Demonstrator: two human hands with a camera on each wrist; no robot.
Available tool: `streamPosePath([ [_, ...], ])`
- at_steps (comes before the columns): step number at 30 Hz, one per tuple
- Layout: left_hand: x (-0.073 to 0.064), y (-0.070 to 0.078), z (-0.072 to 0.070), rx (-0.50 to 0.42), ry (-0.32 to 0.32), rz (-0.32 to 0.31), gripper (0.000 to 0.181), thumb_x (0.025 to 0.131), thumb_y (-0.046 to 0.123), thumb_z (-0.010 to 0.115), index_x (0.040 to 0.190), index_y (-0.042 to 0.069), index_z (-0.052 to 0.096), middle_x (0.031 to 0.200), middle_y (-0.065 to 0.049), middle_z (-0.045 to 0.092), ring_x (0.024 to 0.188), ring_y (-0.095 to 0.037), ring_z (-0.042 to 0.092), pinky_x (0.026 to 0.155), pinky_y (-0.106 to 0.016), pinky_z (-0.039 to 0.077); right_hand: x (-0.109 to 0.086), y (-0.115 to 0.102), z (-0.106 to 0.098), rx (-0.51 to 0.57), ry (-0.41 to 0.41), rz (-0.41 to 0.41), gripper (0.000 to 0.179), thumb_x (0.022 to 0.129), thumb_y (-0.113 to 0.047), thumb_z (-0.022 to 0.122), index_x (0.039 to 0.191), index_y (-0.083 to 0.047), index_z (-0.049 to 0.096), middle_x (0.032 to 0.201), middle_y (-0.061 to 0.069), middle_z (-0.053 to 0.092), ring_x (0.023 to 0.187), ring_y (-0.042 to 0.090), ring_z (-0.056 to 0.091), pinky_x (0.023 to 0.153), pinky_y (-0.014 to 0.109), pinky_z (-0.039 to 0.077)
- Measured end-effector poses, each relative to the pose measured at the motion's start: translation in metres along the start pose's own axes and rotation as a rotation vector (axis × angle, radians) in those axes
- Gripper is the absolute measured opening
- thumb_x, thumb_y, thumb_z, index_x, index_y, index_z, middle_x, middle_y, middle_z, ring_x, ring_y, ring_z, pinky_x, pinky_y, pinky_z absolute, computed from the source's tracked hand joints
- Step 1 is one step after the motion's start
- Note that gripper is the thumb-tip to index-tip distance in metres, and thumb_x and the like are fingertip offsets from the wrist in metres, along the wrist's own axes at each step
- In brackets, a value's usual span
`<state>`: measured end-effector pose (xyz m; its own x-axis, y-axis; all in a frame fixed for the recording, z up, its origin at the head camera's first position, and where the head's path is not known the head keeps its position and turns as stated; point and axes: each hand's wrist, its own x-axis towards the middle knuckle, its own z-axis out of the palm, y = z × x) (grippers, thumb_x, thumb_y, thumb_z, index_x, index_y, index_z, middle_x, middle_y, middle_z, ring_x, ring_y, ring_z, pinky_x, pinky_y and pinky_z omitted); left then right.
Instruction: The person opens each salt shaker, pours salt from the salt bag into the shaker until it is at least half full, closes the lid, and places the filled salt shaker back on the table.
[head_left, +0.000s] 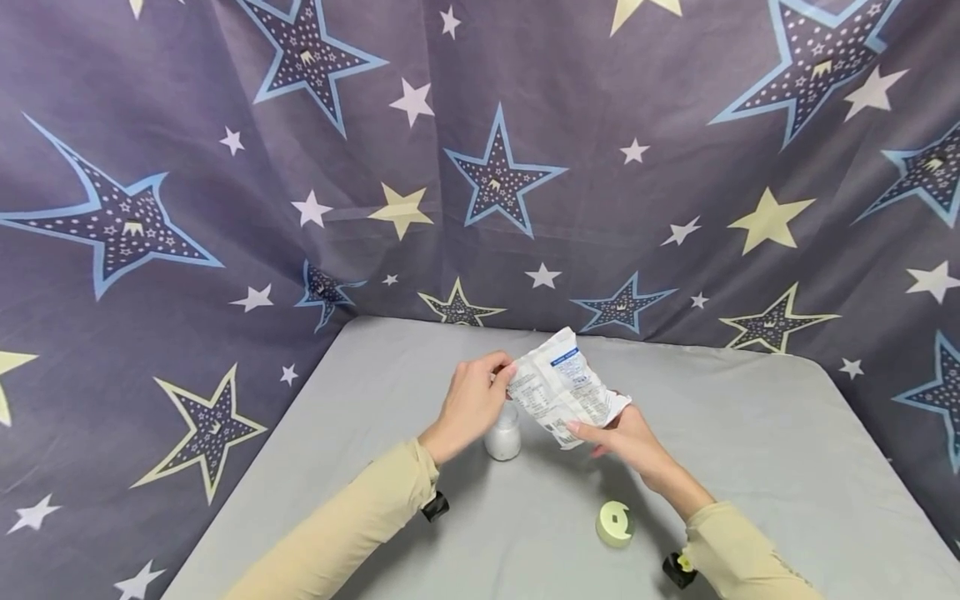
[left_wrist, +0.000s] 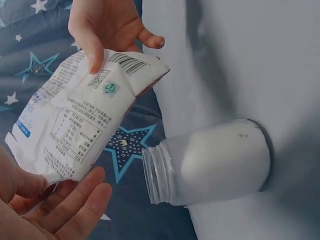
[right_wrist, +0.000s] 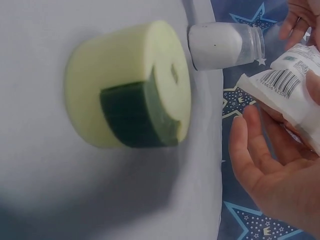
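Above the table, both hands hold a white printed plastic bag [head_left: 557, 387], tilted, with a barcode and small text on it. My left hand [head_left: 472, 402] pinches the bag's left corner between thumb and fingers. At the lower right end, my right hand [head_left: 636, 440] grips it, thumb on the printed face and fingers beneath. A clear jar [left_wrist: 220, 162] without a lid, holding white contents up to near its shoulder, stands upright just below the left hand. Closer to the right forearm lies a pale green round lid [right_wrist: 112, 75] with a dark green section in its side.
A grey cloth covers the table [head_left: 750, 433]. Behind and beside it hangs a dark curtain [head_left: 510, 275] printed with stars. Black wrist cameras [head_left: 678, 570] sit under both cream sleeves [head_left: 352, 517].
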<state>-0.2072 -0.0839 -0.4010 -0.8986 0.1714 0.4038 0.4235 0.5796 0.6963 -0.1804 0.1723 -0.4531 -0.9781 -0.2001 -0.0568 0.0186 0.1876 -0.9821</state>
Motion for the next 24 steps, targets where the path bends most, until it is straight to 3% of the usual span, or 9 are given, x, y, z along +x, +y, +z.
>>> streamPosePath([
  [7,0.0,0.008,0.003,0.037,0.033,0.021,0.013,0.105,0.015,0.066,0.097,0.013,0.076,0.077,0.002,0.069,0.065,-0.011,0.063,0.062,-0.032,0.051,-0.002,0.002,-0.003,0.008,-0.022,0.013,0.048,0.093,-0.018,0.083,0.13,0.003,0.062,0.106,0.01,0.075,0.093,0.028,0.071,0.073,0.045,0.061],
  [13,0.0,0.013,0.009,-0.024,0.062,0.034,0.013,0.104,0.012,0.066,0.099,0.009,0.077,0.091,-0.003,0.077,0.078,-0.014,0.072,0.071,-0.032,0.057,-0.004,0.003,-0.005,0.062,-0.028,0.04,0.047,0.094,-0.017,0.081,0.13,0.005,0.061,0.105,0.009,0.074,0.094,0.031,0.07,0.075,0.044,0.061],
  [20,0.003,0.017,0.012,-0.096,0.076,0.055,0.013,0.105,0.011,0.065,0.099,0.007,0.077,0.082,-0.002,0.073,0.065,-0.01,0.066,0.061,-0.029,0.055,-0.007,0.006,-0.01,0.136,-0.049,0.041,0.048,0.095,-0.014,0.077,0.133,0.008,0.056,0.111,0.011,0.073,0.1,0.031,0.07,0.08,0.048,0.061],
  [24,0.005,0.018,0.014,-0.097,0.071,0.069,0.013,0.105,0.011,0.065,0.101,0.007,0.077,0.082,-0.002,0.072,0.069,-0.01,0.067,0.062,-0.029,0.055,-0.008,0.008,-0.012,0.158,-0.048,0.035,0.051,0.095,-0.012,0.077,0.136,0.008,0.053,0.111,0.01,0.073,0.098,0.03,0.07,0.08,0.05,0.061],
])
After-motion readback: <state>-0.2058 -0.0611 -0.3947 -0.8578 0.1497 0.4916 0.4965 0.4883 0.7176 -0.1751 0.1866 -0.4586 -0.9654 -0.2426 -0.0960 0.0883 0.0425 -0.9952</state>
